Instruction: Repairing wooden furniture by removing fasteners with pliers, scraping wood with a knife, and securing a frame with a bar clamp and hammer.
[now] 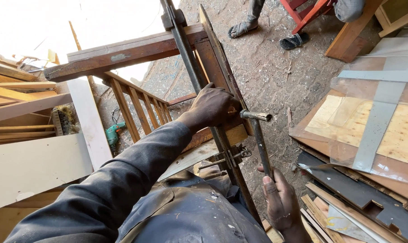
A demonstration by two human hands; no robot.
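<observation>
Nearest the lens, dark dusty work clothing (186, 216) fills the bottom of the view, with a grey sleeve running up to the left hand (211, 107). That hand lies closed over the long metal bar clamp (199, 81) where it crosses the brown wooden frame (217, 63), fingers wrapped round the frame's edge. The right hand (280, 202) is low at the right, fingers curled tightly round the lower end of the clamp's turning handle (260, 139), a dark rod that hangs down from a short steel crosspiece beside the left hand. The clamp bar runs from the top of the view down past a small metal stop (231, 157) toward the person's lap.

The frame joins a heavy horizontal rail (123, 54) with a row of slats (136, 108) below it. Under the slats a teal power drill (113, 133) lies on the dirt floor (276, 58). Pale boards (28, 162) are stacked at the left edge; plywood sheets with grey strips (375, 121) and dark offcuts lie at the right. At the top edge, another person's sandalled feet (242, 29) stand by a red stool (307, 13).
</observation>
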